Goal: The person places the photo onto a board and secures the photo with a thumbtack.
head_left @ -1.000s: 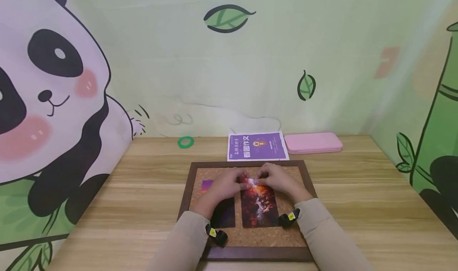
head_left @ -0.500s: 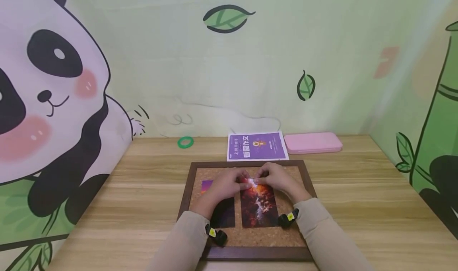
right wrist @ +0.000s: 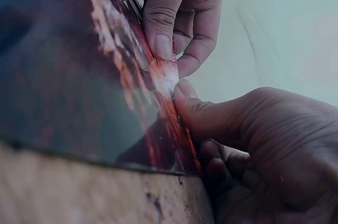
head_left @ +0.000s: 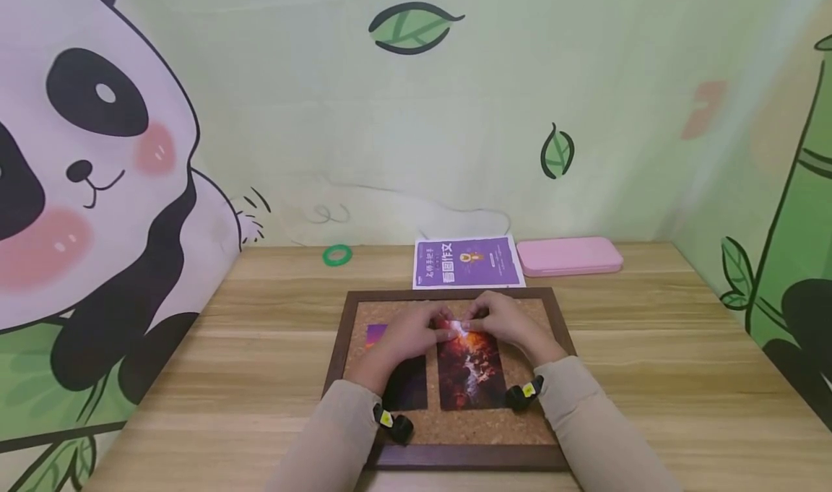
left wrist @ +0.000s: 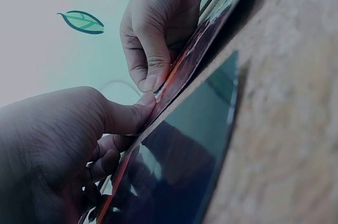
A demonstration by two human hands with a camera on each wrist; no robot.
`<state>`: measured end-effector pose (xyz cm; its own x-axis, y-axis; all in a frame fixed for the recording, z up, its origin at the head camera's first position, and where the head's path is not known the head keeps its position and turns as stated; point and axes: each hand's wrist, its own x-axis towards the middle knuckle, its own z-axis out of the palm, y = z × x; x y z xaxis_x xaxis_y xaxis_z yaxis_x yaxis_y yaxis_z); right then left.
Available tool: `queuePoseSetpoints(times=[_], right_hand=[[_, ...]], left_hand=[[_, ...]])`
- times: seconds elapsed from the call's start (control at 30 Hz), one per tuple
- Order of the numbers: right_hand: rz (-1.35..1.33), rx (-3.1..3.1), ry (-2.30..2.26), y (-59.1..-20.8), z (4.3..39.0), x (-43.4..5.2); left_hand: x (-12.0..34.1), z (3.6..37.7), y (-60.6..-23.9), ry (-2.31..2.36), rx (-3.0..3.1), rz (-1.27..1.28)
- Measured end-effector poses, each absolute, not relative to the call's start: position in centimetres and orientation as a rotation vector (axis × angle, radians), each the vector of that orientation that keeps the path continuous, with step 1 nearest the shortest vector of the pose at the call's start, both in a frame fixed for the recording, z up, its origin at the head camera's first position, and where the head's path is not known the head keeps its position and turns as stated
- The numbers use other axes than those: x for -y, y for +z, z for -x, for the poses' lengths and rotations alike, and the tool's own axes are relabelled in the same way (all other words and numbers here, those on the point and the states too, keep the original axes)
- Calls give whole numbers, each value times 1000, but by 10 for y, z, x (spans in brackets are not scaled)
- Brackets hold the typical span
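A glossy red-and-black photo print (head_left: 471,373) lies on a cork board (head_left: 481,428) with a dark wooden frame. My left hand (head_left: 412,331) pinches its far edge near the left corner, thumb on the printed face. From the other side my right hand (head_left: 503,318) grips the same edge, its thumb (right wrist: 198,110) nearly meeting the left thumb (right wrist: 162,44) in the right wrist view. Whether anything small sits between the fingertips cannot be seen. Left of this print lies a second, purple-and-dark print (head_left: 408,387), partly covered by my left hand and forearm.
Behind the board a purple-and-white booklet (head_left: 468,262) lies flat beside a pink case (head_left: 569,256). A green ring (head_left: 337,255), like a tape roll, rests at the back left of the wooden table (head_left: 260,376). A panda-print backdrop rises behind.
Both hands keep their hold on the print's far edge, with no clear movement. The head view has shifted very slightly.
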<state>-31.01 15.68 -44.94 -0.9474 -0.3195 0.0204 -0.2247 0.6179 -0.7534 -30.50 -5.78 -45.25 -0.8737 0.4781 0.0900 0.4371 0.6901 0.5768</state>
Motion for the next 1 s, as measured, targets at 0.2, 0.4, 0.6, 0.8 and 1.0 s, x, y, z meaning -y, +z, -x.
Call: queuePoseSetpoints(times=[0.2, 0.4, 0.6, 0.8, 1.0], right_hand=[[472, -2738, -1244, -450, 310, -156], [475, -2728, -1277, -451, 310, -156], [456, -2745, -1270, -451, 309, -157], [372, -2762, -1271, -449, 309, -156], [304, -2801, -1228, -447, 309, -153]], left_hand=[[58, 305, -453, 940, -2824, -781], [58, 305, -455, 930, -2830, -792], [57, 306, -454, 906, -2846, -810], [57, 307, -453, 887, -2875, -829], [58, 306, -455, 868, -2919, -803]])
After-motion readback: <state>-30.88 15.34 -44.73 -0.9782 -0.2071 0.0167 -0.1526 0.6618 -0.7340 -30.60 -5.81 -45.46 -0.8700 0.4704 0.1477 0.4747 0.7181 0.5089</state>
